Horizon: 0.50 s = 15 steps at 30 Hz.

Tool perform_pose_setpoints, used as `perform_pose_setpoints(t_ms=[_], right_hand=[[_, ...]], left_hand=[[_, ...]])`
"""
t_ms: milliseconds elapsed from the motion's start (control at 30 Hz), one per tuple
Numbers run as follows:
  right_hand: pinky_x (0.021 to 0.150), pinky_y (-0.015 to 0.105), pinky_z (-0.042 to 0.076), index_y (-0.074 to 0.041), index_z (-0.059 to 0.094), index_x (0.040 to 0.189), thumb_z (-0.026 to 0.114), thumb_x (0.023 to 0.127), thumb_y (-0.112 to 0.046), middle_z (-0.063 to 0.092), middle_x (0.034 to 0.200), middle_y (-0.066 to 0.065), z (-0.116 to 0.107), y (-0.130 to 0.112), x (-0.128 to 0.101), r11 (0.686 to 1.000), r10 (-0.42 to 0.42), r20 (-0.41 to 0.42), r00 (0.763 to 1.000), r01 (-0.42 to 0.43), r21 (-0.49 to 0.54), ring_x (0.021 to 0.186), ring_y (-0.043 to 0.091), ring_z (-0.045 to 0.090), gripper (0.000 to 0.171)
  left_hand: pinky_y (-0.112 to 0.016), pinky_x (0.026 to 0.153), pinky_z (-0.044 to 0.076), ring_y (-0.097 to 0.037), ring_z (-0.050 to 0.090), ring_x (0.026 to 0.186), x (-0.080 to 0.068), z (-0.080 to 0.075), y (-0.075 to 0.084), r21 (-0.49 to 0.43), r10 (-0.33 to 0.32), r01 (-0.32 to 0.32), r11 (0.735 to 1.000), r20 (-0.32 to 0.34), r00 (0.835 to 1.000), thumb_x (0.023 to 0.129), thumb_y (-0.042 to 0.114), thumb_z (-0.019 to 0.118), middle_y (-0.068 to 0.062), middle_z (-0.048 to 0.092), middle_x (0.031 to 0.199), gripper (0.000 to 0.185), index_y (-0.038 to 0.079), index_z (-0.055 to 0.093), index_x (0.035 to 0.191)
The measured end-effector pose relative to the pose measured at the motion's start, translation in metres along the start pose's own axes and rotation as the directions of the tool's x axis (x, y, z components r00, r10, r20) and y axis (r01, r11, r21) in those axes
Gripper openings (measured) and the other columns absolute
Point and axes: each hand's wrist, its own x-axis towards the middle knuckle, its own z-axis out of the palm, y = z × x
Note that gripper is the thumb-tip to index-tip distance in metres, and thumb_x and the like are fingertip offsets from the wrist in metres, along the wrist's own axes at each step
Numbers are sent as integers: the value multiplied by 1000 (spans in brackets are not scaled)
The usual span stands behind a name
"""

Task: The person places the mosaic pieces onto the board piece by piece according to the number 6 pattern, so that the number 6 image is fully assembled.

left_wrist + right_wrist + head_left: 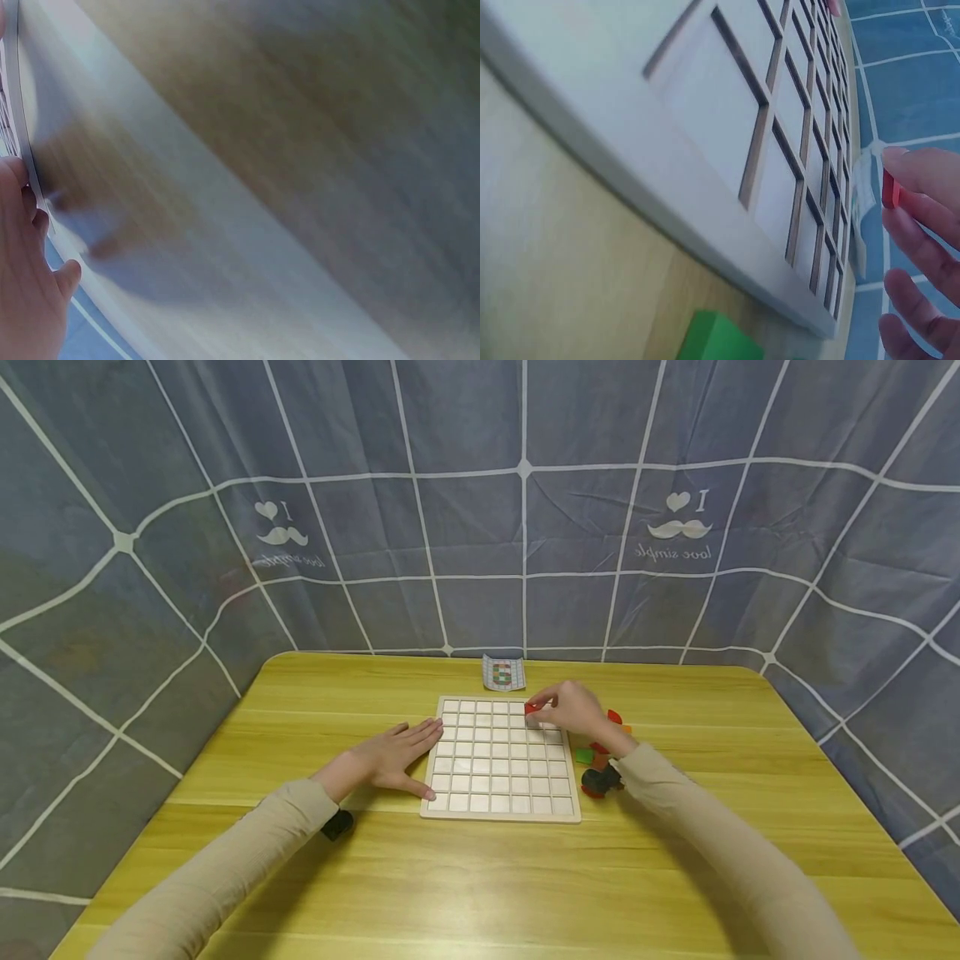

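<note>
A pale wooden grid board (501, 817) with rows of square recesses lies on the table. My right hand (572, 708) is over its far right part and pinches a red tile (532, 707) between thumb and fingers. In the right wrist view the red tile (890, 189) shows edge-on in the fingertips of the right hand (930, 195). My left hand (393, 756) lies with spread fingers along the board's left edge, fingertips and thumb on the rim. The left wrist view shows the left hand (30, 277) at the board's side.
Right of the board lie several loose tiles, among them a green tile (584, 756) and a red tile (614, 717), partly hidden by the right wrist. A small card with a coloured grid pattern (503, 673) sits behind the board. A grey curtain (480, 527) hangs beyond the wooden table (360, 877).
</note>
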Motion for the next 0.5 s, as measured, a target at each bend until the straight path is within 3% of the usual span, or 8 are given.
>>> perform_pose_setpoints(t_ms=[133, 500], right_hand=[[49, 23, 37, -23, 73, 94, 72, 74, -39, 72, 90, -3, 4, -3, 4, 1000, -12, 27, 1000, 12, -1, 58, 10, 51, 26], [52, 23, 43, -23, 72, 95, 72, 74, -38, 72, 91, -3, 13, -11, 9, 1000, 12, 67, 998, -11, -19, 65, 8, 59, 26]], left_hand=[[-46, 116, 10, -21, 1, 143, 0, -1, -1, 1, 6, -6, 1000, -5, 1000, 73, 76, 43, -5, -3, 154, 107, 12, 1, 147], [-44, 116, 10, -19, -1, 143, 1, -1, -1, 2, -3, 3, 1000, 18, 1000, 72, 77, 42, -3, -6, 154, 107, 14, -2, 147]])
